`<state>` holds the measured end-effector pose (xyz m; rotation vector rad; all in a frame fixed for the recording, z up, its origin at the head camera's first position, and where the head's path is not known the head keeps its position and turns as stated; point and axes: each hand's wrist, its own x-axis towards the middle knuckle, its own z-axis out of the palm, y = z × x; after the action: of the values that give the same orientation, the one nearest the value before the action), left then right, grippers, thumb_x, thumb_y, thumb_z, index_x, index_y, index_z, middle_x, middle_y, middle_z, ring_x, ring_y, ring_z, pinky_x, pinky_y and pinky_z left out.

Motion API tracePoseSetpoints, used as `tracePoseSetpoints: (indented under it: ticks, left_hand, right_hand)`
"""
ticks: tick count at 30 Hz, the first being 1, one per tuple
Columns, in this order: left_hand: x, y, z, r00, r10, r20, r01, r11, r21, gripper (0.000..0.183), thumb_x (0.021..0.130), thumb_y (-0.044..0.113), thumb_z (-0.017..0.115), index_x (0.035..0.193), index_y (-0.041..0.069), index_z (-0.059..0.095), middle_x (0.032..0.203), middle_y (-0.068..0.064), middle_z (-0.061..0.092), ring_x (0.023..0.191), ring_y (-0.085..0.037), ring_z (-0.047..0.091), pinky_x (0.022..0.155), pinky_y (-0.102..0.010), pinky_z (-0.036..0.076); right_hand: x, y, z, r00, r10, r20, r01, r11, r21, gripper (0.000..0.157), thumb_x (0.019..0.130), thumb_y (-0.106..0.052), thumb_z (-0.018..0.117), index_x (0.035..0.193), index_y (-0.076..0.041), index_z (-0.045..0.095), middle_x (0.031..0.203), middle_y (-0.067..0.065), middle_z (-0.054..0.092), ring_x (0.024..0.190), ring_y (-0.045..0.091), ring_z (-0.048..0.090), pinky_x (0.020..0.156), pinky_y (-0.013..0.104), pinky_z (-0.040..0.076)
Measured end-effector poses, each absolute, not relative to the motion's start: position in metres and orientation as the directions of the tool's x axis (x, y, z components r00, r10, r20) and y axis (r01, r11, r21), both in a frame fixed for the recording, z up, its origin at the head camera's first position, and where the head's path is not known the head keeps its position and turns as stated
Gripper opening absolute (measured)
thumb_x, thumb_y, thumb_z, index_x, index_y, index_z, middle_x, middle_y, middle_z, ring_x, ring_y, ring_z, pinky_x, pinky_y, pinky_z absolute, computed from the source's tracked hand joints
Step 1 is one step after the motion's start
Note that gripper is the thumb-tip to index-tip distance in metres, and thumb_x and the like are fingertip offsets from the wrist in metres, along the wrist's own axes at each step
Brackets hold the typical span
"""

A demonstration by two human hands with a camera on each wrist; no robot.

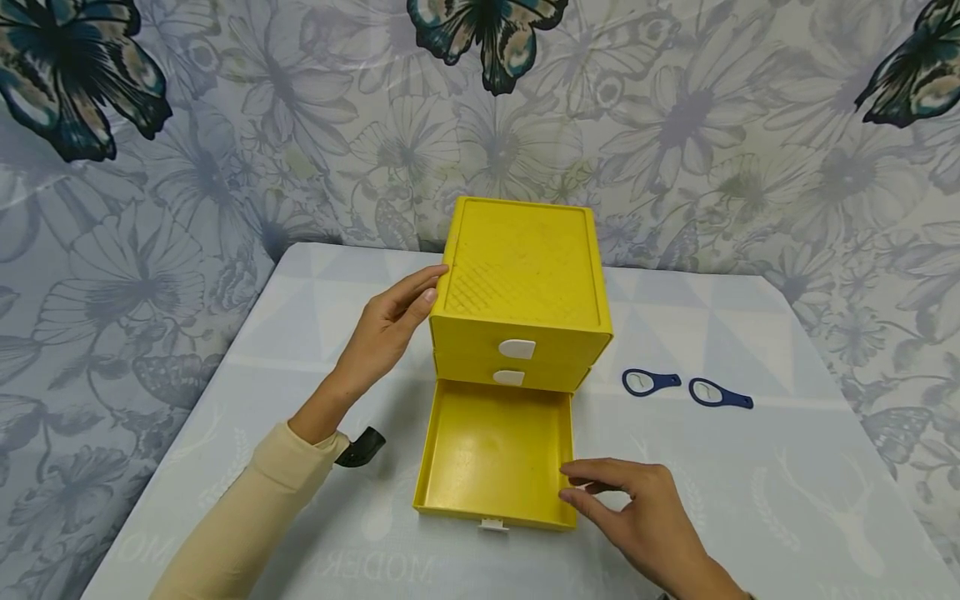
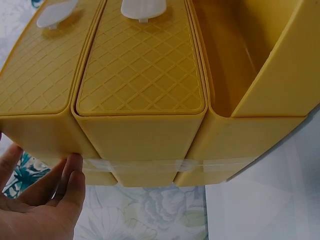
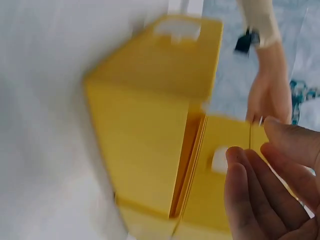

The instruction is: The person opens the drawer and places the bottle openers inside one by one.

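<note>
On the table [image 1: 750, 492] stands a yellow drawer unit [image 1: 525, 258], bottom drawer [image 1: 495, 450] out; the left hand [image 1: 384, 332], fingers relaxed, touches the unit's left side; the right hand [image 1: 647, 510], fingers parted, is by the drawer's right edge.

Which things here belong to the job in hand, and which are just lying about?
In the job, judging by the hands:
- yellow drawer unit, left hand at its side
- open bottom drawer, right hand by its edge

Apparently lying about:
- dark blue loop-ended piece
- matching blue piece, also untouched
</note>
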<state>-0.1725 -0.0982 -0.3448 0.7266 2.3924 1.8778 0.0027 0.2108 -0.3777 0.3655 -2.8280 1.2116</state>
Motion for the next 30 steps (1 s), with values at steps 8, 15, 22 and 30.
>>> tracePoseSetpoints:
  ticks: [8,15,22,30]
  left_hand:
    - [-0.172,-0.098,-0.343,-0.890,0.369,0.269,0.349,0.169,0.922,0.043,0.108,0.036,0.046,0.150,0.030,0.046,0.156,0.009,0.043,0.144,-0.013,0.041,0.118,-0.044,0.037]
    - [-0.172,-0.099,-0.344,-0.892,0.362,0.271,0.350,0.174,0.920,0.042,0.108,0.035,0.046,0.150,0.030,0.047,0.156,0.008,0.043,0.144,-0.012,0.041,0.118,-0.043,0.037]
    - [-0.172,-0.099,-0.344,-0.893,0.361,0.270,0.350,0.180,0.919,0.042,0.108,0.035,0.046,0.150,0.030,0.047,0.156,0.008,0.043,0.144,-0.012,0.041,0.118,-0.042,0.037]
    - [-0.172,-0.098,-0.345,-0.893,0.364,0.265,0.344,0.171,0.923,0.043,0.108,0.034,0.046,0.150,0.028,0.047,0.156,0.007,0.042,0.143,-0.012,0.041,0.118,-0.042,0.038]
  right_hand:
    - [-0.022,0.248,-0.376,-0.949,-0.140,0.282,-0.279,0.789,-0.548,0.025,0.079,-0.021,0.087,0.102,-0.029,0.079,0.098,-0.013,0.076,0.078,0.007,0.070,0.063,0.022,0.058]
    - [-0.044,0.282,-0.377,-0.931,-0.152,0.333,-0.305,0.825,-0.476,0.028,0.077,-0.016,0.088,0.103,-0.022,0.080,0.099,-0.007,0.077,0.081,0.010,0.071,0.067,0.021,0.058]
    - [-0.061,0.321,-0.381,-0.935,-0.168,0.312,-0.300,0.846,-0.442,0.028,0.077,-0.017,0.088,0.102,-0.026,0.079,0.097,-0.006,0.077,0.085,0.005,0.070,0.070,0.015,0.055]
    - [-0.078,0.367,-0.393,-0.940,-0.174,0.292,-0.289,0.863,-0.415,0.027,0.075,-0.014,0.088,0.101,-0.019,0.080,0.101,0.006,0.077,0.083,0.015,0.073,0.069,0.004,0.048]
